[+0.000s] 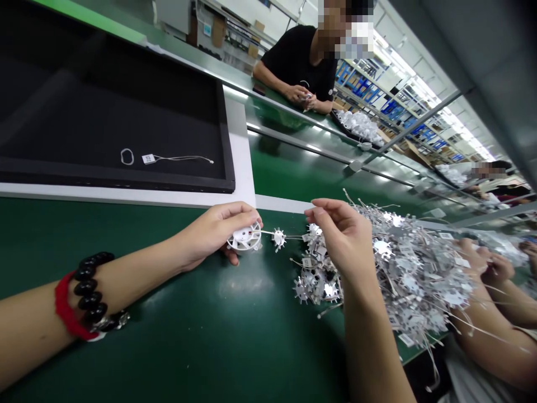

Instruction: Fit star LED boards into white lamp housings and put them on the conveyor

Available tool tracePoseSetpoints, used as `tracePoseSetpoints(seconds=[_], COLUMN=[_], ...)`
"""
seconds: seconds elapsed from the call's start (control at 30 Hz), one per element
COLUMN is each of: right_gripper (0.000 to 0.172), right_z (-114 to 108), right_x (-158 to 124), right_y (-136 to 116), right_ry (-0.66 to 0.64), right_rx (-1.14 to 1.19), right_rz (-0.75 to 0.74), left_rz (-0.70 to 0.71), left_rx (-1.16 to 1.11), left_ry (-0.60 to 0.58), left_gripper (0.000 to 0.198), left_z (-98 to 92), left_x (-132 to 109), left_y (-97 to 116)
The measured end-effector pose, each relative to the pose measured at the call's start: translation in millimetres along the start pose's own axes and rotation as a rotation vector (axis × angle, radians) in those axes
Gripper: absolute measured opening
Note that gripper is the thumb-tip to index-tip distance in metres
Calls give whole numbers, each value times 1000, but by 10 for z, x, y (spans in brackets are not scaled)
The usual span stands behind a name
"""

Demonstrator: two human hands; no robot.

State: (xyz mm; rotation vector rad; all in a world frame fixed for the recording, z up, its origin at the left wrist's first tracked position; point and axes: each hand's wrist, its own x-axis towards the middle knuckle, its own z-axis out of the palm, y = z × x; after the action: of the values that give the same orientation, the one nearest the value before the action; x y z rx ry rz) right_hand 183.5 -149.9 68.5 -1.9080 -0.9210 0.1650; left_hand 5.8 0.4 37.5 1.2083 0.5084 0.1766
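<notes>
My left hand grips a white round spoked plastic part between thumb and fingers, just above the green table. A thin white wire runs right from this part toward a small silver star-shaped metal piece. Further right, my right hand is raised with thumb and fingertips drawn together; anything between them is too small to make out. Beneath and beside it lies a big heap of silver star-shaped pieces with white wires and tags.
A black tray at the left holds a tagged white wire and a small clear ring. Across the bench a person in black handles a small part. Another person's hands are beyond the heap at the right.
</notes>
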Motion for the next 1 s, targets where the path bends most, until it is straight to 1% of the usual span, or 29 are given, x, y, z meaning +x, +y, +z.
tracePoseSetpoints(seconds=[0.03, 0.07, 0.13, 0.17, 0.23, 0.27, 0.3, 0.37, 0.43, 0.5, 0.53, 0.63, 0.67, 0.73, 0.8, 0.9, 1.0], right_gripper=[19, 19, 19, 19, 20, 23, 27, 33, 29, 18, 16, 27, 28, 26, 22, 20, 20], right_z=[-15, -25, -32, -28, -1, 21, 48, 105, 150, 165, 159, 100, 73, 27, 5, 29, 95], right_x=[-4, -13, -44, -65, -114, -137, -154, -165, -143, -102, -80, -34, -27, -21, -26, -52, -103], right_y=[-10, -22, -49, -61, -72, -68, -56, -10, 50, 102, 117, 105, 82, 19, -46, -104, -121], right_ry=[-1, 1, -39, -105, -301, -396, -463, -514, -506, -448, -407, -265, -210, -108, -45, -62, -121], right_rx=[-60, -152, -371, -466, -609, -666, -717, -785, -727, -610, -559, -491, -447, -296, -90, 129, 203], right_rz=[-28, -87, -277, -371, -495, -518, -523, -510, -454, -380, -344, -269, -242, -168, -75, 17, 47], left_rz=[4, 7, 9, 10, 11, 12, 14, 18, 20, 18, 16, 6, 2, -9, -17, -19, -19], left_rx=[-1, -2, -3, -3, -1, 0, 1, 2, 4, 11, 17, 39, 47, 65, 87, 129, 166], left_ry=[4, 7, 10, 10, 9, 9, 7, 3, 0, -1, 0, -1, -4, -18, -39, -85, -136], left_gripper=[26, 26, 26, 26, 26, 26, 27, 28, 30, 31, 32, 33, 34, 34, 35, 37, 40], left_z=[-2, -4, -9, -11, -14, -14, -15, -15, -18, -22, -25, -30, -31, -30, -29, -31, -27], left_x=[-2, -4, -6, -6, -5, -5, -4, -3, -2, 2, 4, 12, 14, 18, 19, 17, 15], left_y=[-3, -6, -13, -15, -15, -15, -14, -15, -20, -29, -33, -44, -45, -46, -47, -53, -64])
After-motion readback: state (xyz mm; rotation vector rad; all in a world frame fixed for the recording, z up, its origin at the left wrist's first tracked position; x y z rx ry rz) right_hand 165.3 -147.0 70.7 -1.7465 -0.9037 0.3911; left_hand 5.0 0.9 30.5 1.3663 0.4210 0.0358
